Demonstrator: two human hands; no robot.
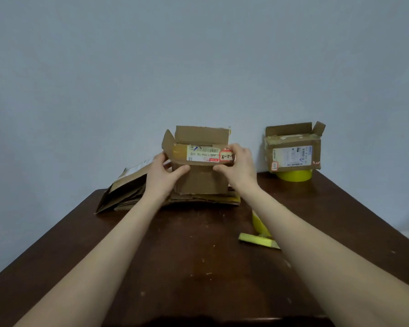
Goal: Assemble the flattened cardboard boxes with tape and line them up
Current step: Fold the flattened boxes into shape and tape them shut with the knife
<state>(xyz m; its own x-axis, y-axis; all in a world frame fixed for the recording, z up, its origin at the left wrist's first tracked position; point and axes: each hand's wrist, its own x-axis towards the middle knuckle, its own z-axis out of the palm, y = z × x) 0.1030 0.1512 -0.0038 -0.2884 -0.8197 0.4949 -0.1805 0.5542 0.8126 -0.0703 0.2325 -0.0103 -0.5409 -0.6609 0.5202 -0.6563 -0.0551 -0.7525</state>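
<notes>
left hand (pixel 162 172): fingers clamped on left side of open box (pixel 200 161)
right hand (pixel 237 162): fingers clamped on its right side
box: atop flattened cardboard stack (pixel 132 192), far desk (pixel 187 256)

The box (pixel 200 178) is sitting on the stack (pixel 132 194) of flat cardboard, toward the back of the table (pixel 187 267), and you are facing its front. Your left hand (pixel 162 175) is lying against the box's left side and your right hand (pixel 237 165) against its right. The stack is spreading out to the box's left. Well to the box's right, a far box (pixel 293 152) is resting on a roll (pixel 294 175). Nearer you than the box and to its right, a second roll (pixel 260 224) is lying partly behind your right forearm, with a flat piece (pixel 257 240) just before it.
</notes>
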